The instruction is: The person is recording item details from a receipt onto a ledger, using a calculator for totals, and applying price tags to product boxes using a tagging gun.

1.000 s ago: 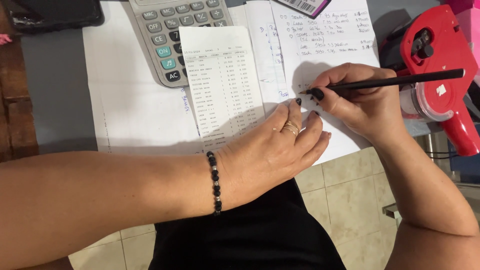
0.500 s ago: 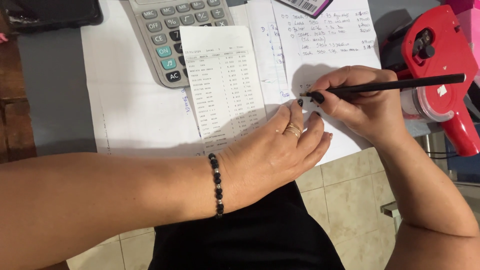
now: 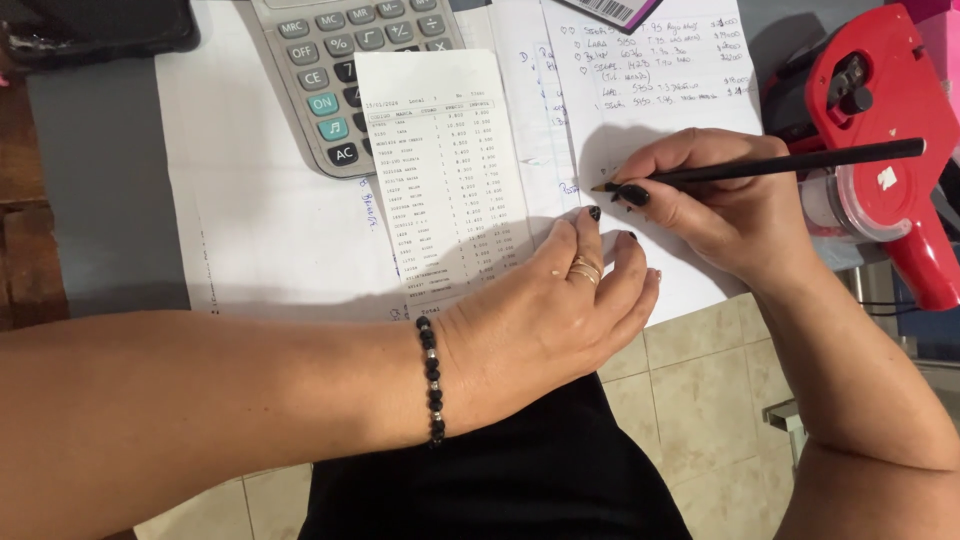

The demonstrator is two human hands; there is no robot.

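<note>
Two bare hands work over papers at the edge of a desk; the right hand (image 3: 715,200) grips a black pencil (image 3: 770,167), its long axis running nearly level across the frame, the sharpened tip pointing toward the person's left and touching a handwritten sheet (image 3: 660,90), the blunt end reaching out over a red label gun (image 3: 880,130); the right wrist is bent inward, forearm coming up from the lower right, fingers curled tight around the pencil near its tip, a dark-painted thumbnail pressed against the shaft and the rest of the shaft rising free above the knuckles; the left hand (image 3: 540,310) lies palm down, forearm crossing the frame from the left, a black beaded bracelet (image 3: 432,380) at the wrist and a ring (image 3: 584,270) on one finger; its fingers are loose and extended, grasping nothing, resting on the lower end of a long printed receipt (image 3: 440,170) and the sheet beside it; the receipt overlaps a grey calculator (image 3: 335,70); the pencil tip sits just above the left fingertips, apart from them.
</note>
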